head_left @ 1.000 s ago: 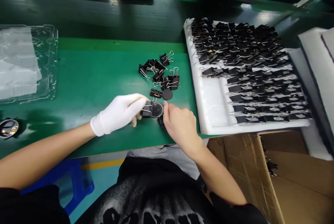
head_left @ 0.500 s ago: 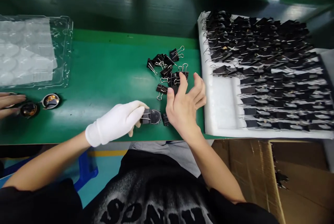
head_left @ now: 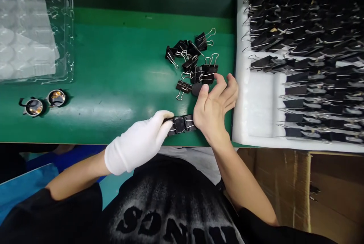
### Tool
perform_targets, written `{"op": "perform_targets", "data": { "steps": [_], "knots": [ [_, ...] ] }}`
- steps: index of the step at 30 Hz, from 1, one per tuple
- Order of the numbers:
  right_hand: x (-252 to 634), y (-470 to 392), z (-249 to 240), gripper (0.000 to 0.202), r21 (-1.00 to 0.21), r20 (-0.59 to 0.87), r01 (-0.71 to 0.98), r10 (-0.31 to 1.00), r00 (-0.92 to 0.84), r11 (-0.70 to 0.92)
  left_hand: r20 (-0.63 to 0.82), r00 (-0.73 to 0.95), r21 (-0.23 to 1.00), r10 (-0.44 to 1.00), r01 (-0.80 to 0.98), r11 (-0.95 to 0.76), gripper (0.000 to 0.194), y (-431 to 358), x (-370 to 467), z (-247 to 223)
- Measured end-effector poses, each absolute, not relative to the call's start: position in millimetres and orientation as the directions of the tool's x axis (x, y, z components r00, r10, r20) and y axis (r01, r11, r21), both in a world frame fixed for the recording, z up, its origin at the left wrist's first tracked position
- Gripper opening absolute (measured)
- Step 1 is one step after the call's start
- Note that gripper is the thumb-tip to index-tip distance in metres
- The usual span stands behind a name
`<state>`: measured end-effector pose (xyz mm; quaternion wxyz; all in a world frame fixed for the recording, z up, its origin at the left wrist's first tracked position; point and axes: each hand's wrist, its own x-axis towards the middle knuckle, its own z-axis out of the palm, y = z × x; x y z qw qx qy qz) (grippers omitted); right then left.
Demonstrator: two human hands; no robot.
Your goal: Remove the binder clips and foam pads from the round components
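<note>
While the gloved left hand (head_left: 140, 143) grasps a clip (head_left: 171, 131) at the round piece (head_left: 179, 125) near the front edge of the bench (head_left: 113, 58), the right hand (head_left: 212, 110), loosely curled, seemingly unladen, hovers beside the black disc (head_left: 196, 89): clipping apparently in hand, next move calling for a fingertip pinch.

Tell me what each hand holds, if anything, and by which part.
The left hand holds a clip by its left end, beside a round piece. The right hand is near a disc; any hold cannot be told.

clear tray (head_left: 65, 39), left | cardboard box (head_left: 295, 187), lower right | blue stool (head_left: 78, 155), perhaps
</note>
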<state>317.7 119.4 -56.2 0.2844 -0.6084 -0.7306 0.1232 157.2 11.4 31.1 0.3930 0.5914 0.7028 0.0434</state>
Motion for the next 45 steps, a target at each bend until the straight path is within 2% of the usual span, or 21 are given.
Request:
{"op": "perform_targets", "data": {
  "steps": [3, 9, 14, 18, 21, 23, 25, 27, 29, 31, 33, 34, 36, 38, 40, 43, 45],
  "knots": [
    [318.7, 120.3, -55.5, 0.047, -0.546, 0.260, 0.806, 0.961, -0.098, 0.229, -0.510, 0.011, 0.484, 0.860, 0.830, 0.276, 0.043, 14.0, 160.9, 30.2],
    [320.9, 120.7, -57.4, 0.040, -0.551, 0.249, 0.806, 0.965, -0.086, 0.214, -0.450, 0.174, 0.472, 0.876, 0.879, 0.067, 0.042, 20.3, 160.6, 27.6],
    [319.7, 121.9, -58.1, 0.037, -0.600, 0.241, 0.778, 0.969, -0.046, 0.187, -0.395, 0.178, 0.520, 0.901, 0.852, 0.060, 0.038, 17.1, 159.1, 25.2],
    [330.6, 126.1, -43.7, 0.042, -0.745, 0.179, 0.641, 0.981, -0.073, 0.184, -0.447, 0.057, 0.669, 0.893, 0.683, 0.291, 0.041, 18.0, 158.6, 31.5],
    [356.5, 125.0, -20.0, 0.052, -0.887, 0.201, 0.355, 0.940, -0.276, 0.294, -0.548, 0.076, 0.786, 0.833, 0.387, 0.482, 0.048, 32.3, 156.3, 42.2],
    [378.5, 119.6, -3.6, 0.046, -0.911, 0.267, 0.156, 0.833, -0.485, 0.382, -0.630, 0.180, 0.777, 0.756, 0.177, 0.605, 0.049, 47.9, 154.9, 49.8],
    [398.1, 111.5, 8.2, 0.048, -0.908, 0.309, 0.049, 0.745, -0.591, 0.415, -0.701, 0.309, 0.693, 0.642, 0.082, 0.717, 0.048, 64.3, 155.4, 56.7],
    [411.2, 103.8, 13.3, 0.041, -0.924, 0.290, 0.049, 0.777, -0.558, 0.380, -0.748, 0.357, 0.638, 0.560, 0.152, 0.755, 0.054, 77.7, 159.0, 62.3],
    [418.0, 98.9, 12.7, 0.027, -0.962, 0.214, 0.058, 0.869, -0.445, 0.267, -0.719, 0.288, 0.694, 0.632, 0.287, 0.660, 0.063, 85.8, 165.1, 67.1],
    [421.3, 97.2, 8.9, 0.027, -0.996, 0.084, 0.011, 0.934, -0.346, 0.094, -0.564, 0.181, 0.765, 0.805, 0.483, 0.427, 0.060, 89.2, 172.2, 71.4],
    [424.0, 97.1, 4.2, 0.032, -0.996, -0.036, -0.068, 0.954, -0.296, -0.059, -0.368, 0.162, 0.699, 0.916, 0.698, 0.157, 0.048, 90.2, 179.1, 75.0],
    [425.7, 97.1, 1.9, 0.035, -0.989, -0.075, -0.100, 0.954, -0.290, -0.108, -0.320, 0.187, 0.629, 0.929, 0.775, 0.060, 0.043, 90.6, 182.4, 76.3],
    [430.7, 96.3, -2.3, 0.037, -0.980, -0.084, -0.148, 0.953, -0.291, -0.132, -0.341, 0.250, 0.563, 0.906, 0.826, -0.016, 0.046, 92.0, 189.0, 77.1],
    [438.3, 94.5, -5.6, 0.033, -0.988, 0.025, -0.155, 0.962, -0.271, -0.018, -0.424, 0.293, 0.651, 0.857, 0.756, 0.063, 0.055, 95.1, 195.8, 76.3],
    [448.5, 92.8, -8.3, 0.024, -0.967, 0.252, -0.092, 0.935, -0.249, 0.236, -0.511, 0.351, 0.753, 0.785, 0.622, 0.212, 0.060, 100.5, 203.2, 76.0],
    [465.5, 91.7, -12.1, 0.024, -0.776, 0.585, 0.101, 0.770, -0.256, 0.623, -0.569, 0.471, 0.792, 0.674, 0.534, 0.296, 0.058, 113.7, 217.3, 79.4],
    [474.1, 91.9, -15.3, 0.035, -0.635, 0.696, 0.271, 0.688, -0.207, 0.724, -0.532, 0.509, 0.801, 0.677, 0.562, 0.206, 0.052, 126.4, 229.6, 81.0]
  ]
}}
